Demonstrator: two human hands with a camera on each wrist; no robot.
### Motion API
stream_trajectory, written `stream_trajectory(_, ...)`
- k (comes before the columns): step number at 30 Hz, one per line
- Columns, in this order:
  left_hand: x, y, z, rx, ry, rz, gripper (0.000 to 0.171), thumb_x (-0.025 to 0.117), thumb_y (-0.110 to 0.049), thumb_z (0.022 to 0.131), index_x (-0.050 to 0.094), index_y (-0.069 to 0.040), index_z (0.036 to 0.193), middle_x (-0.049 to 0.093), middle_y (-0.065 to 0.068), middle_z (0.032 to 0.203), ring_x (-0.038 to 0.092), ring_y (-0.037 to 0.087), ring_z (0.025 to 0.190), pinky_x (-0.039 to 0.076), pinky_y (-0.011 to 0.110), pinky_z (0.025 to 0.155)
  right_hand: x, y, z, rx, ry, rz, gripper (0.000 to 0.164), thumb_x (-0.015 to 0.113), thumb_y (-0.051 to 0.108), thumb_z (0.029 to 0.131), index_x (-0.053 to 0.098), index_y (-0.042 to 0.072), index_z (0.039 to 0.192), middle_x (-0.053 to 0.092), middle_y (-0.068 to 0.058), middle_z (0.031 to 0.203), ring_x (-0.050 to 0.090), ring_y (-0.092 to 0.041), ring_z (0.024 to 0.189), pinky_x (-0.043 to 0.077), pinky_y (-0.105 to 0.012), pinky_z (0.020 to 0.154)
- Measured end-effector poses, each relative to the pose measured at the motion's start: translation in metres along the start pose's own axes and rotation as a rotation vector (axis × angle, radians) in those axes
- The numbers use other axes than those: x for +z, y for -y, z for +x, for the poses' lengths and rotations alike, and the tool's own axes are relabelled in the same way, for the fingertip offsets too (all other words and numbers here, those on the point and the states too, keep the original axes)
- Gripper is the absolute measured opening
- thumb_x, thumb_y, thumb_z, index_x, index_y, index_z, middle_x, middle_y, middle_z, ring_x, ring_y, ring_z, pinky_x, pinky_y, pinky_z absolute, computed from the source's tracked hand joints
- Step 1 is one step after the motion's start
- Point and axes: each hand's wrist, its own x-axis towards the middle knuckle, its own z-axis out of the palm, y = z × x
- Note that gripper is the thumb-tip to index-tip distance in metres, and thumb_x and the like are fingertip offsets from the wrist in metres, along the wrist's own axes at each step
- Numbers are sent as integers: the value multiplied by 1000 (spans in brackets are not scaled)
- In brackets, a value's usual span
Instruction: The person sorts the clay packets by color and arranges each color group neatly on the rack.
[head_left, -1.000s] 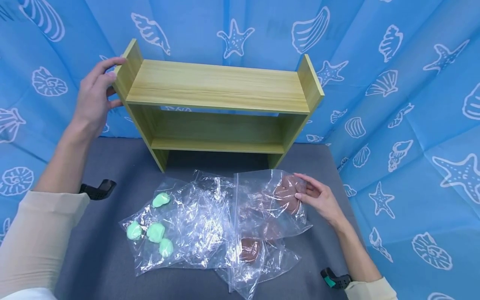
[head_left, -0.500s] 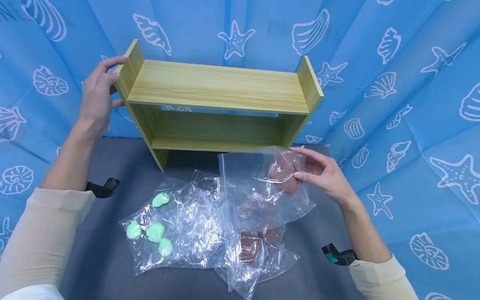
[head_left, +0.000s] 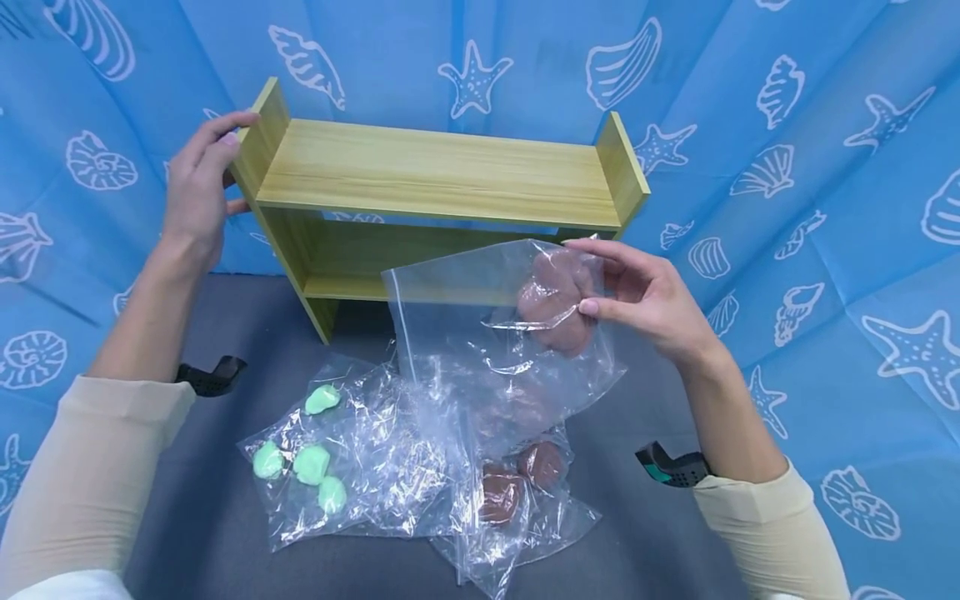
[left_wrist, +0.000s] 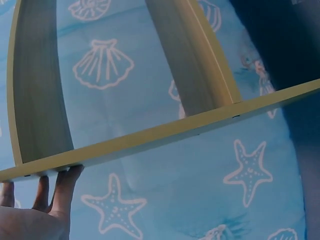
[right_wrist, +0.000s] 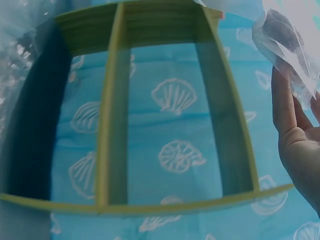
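My right hand [head_left: 648, 296] pinches a clear zip bag [head_left: 450, 292] by its right end, beside a brown, soft-looking lump [head_left: 558, 300] inside. The bag hangs tilted in front of the wooden shelf's lower opening. In the right wrist view, the fingers hold the shiny plastic around the dark lump [right_wrist: 282, 32]. My left hand [head_left: 197, 179] rests its fingertips against the outer face of the shelf's left side panel. In the left wrist view, the fingers touch that panel [left_wrist: 165, 132] from outside. The light wooden shelf [head_left: 442, 171] stands upright on the grey table.
Several pale green lumps [head_left: 311, 464] lie in a clear bag on the grey table [head_left: 217, 533]. More crinkled plastic [head_left: 405, 483] and bagged brown lumps [head_left: 543, 464] lie at its right. A blue curtain [head_left: 540, 50] with shell prints hangs behind and at the sides.
My right hand has lifted the bag with the brown lump up and to the left, in front of the shelf, uncovering the brown lumps below. My left hand has stayed at the shelf's side.
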Motion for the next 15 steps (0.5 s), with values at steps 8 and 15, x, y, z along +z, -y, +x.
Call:
stream_trajectory(8,0,-1,0,-33,26,-3,39,49,-31,101,58,-26,139,51,4,130,53,22,115,42,40,82,9,18,38,-71,7,43,55,72,-11,82,58,-3,135,64,-15,121,62,-23,89,53,-27,74)
stream_trajectory(15,1,-2,-1,-23,25,1,39,50,-31,101,58,-26,139,52,4,128,53,21,114,42,40,82,18,28,77,-55,-14,106,55,68,-14,82,62,4,133,62,-20,120,65,-29,96,56,-31,75)
